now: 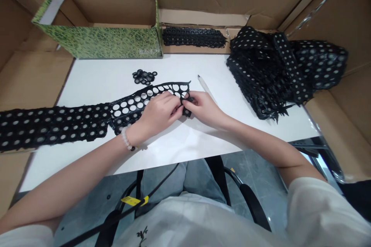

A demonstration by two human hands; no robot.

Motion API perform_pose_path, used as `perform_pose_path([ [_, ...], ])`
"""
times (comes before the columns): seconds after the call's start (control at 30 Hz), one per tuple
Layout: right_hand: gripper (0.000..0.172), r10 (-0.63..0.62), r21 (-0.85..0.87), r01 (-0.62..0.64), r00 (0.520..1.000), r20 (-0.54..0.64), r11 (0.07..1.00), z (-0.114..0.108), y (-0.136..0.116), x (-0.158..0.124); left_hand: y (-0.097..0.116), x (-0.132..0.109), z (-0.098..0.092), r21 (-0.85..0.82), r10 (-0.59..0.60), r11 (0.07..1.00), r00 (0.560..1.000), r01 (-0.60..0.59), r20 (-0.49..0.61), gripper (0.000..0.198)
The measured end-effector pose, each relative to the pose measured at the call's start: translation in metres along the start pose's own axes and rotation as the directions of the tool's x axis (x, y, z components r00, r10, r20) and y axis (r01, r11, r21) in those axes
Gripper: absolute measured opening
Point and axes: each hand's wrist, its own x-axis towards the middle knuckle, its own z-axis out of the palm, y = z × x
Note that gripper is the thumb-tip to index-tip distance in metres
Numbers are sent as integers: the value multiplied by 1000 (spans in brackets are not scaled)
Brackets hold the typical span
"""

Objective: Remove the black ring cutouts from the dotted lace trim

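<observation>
A long black perforated rubber sheet (pixel 124 110) lies across the white board, running off the left edge of the view. Its round holes show white. My left hand (pixel 159 114) and my right hand (pixel 203 110) meet at its right end, and the fingers of both pinch the black webbing there. A bead bracelet (pixel 126 139) circles my left wrist. Just above the sheet sits a small heap of black rubber rings (pixel 144 77). A white pointed stick or pen (pixel 206 88) lies partly behind my right hand.
A large heap of perforated black sheets (pixel 269 73) lies to the right on the white board (pixel 95 85). Behind stand a green patterned box (pixel 98 44) and a black strip bundle (pixel 194 36) on cardboard. Cardboard walls surround the board; my knees and a black chair lie below.
</observation>
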Motion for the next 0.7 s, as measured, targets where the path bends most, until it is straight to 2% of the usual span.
perform_pose_path([
  [0.13, 11, 50, 67, -46, 996, -67, 997, -1, 4, 5, 1, -1, 1, -48, -4, 999, 997, 1, -78, 29],
  [0.27, 15, 153, 248, -134, 986, -61, 959, -5, 4, 12, 0, 0, -6, -102, -191, 979, 969, 177, -155, 23],
  [0.33, 21, 181, 346, -161, 983, -26, 924, -6, 3, 14, -3, 2, -10, -126, -284, 955, 952, 270, -115, 21],
  [0.4, 26, 173, 390, -160, 985, 3, 907, -6, 1, 13, -5, 3, -12, -139, -329, 937, 944, 321, -38, 21],
  [0.53, 36, 103, 349, -115, 993, 51, 930, -6, 1, 10, -5, 4, -9, -104, -345, 931, 937, 349, 51, 21],
  [0.7, 33, 16, 305, -42, 996, 87, 952, -4, 6, 11, -4, 3, -5, -149, -311, 933, 941, 329, 130, 21],
])
